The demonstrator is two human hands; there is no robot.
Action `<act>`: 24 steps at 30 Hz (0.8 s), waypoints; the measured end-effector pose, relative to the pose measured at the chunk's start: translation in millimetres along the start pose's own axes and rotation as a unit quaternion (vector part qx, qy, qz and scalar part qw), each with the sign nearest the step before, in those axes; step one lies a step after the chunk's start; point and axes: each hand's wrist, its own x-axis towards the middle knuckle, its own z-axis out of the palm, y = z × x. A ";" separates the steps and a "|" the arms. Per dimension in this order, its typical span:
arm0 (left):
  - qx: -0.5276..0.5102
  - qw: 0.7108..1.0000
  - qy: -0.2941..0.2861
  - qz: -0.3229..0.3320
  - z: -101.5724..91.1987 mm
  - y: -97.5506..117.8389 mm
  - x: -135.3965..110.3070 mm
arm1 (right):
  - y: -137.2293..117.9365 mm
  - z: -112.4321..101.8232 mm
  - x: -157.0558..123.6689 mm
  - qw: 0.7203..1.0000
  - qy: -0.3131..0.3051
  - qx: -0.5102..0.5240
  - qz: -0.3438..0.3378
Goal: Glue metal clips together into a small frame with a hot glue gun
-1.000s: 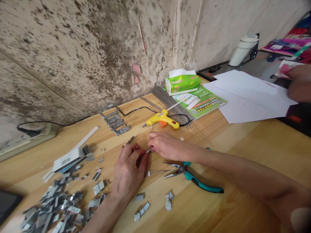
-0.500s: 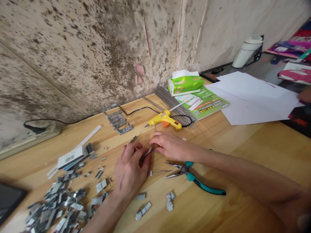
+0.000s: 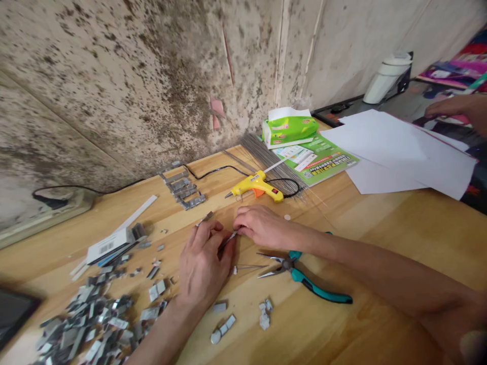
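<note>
My left hand is closed around a thin grey strip, whose far part is hidden by the fingers. A grey metallic piece sticks out beyond its knuckles. My right hand pinches at the strip's right end; its fingertips hide what exactly they grip. Just below the right wrist lie long-nose pliers with teal handles, jaws apart. A yellow glue gun rests above the right hand, nozzle to the left. Joined grey pieces lie up and left of it.
A heap of small grey pieces covers the lower left, near a white box. Thin wires run under a green booklet and tissue pack. White paper lies right, with another person's hand over it.
The other person's hand has come into fuller view at the right, and the white paper there has shifted. My two hands stay almost in place, with the right fingertips slightly closer on the strip.
</note>
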 end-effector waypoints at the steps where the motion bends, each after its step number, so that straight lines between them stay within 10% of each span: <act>1: -0.001 1.000 -0.001 0.000 0.2 0.1 0.0 | 0.5 0.9 0.3 1.000 0.000 -0.001 -0.001; 24: -0.039 0.998 0.038 0.011 5.0 -2.3 -2.1 | -1.8 -2.0 -2.4 0.994 -0.007 -0.097 -0.053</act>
